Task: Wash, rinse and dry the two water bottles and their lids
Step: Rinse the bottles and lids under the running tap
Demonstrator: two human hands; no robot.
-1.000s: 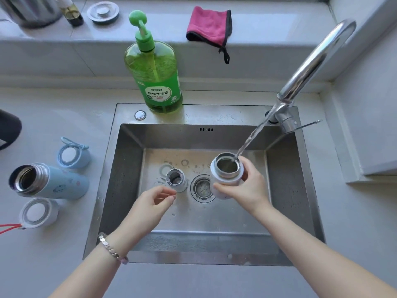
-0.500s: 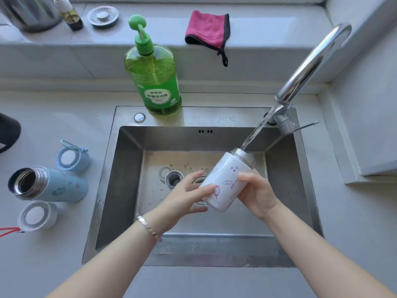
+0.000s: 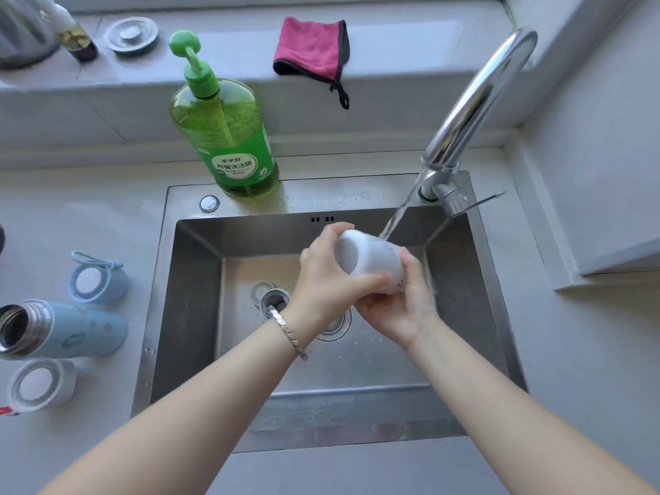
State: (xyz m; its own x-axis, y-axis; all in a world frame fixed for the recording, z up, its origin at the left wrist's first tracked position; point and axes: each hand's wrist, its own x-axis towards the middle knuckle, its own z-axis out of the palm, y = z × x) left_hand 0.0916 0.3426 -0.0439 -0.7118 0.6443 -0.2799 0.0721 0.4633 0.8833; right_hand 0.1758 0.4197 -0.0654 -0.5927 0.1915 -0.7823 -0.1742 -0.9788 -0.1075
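The white bottle (image 3: 369, 260) is held over the sink (image 3: 193, 280), tipped on its side under water (image 3: 394, 219) from the tap (image 3: 471, 101). It is gripped by the left hand (image 3: 326, 276) and right hand (image 3: 400, 312), with fingers curled round it. The blue bottle (image 3: 78, 330) is laid on the counter (image 3: 107, 216), between a blue lid (image 3: 94, 282) and a white lid (image 3: 39, 387).

Both forearms extend forward from the lower edge and converge at mid-frame. The left hand (image 3: 326, 280), with a bracelet (image 3: 288, 332) at the wrist, grips the white bottle (image 3: 371, 257) from the left, fingers curled over its top and thumb beneath. The right hand (image 3: 401, 310) cups the bottle's right end from below.
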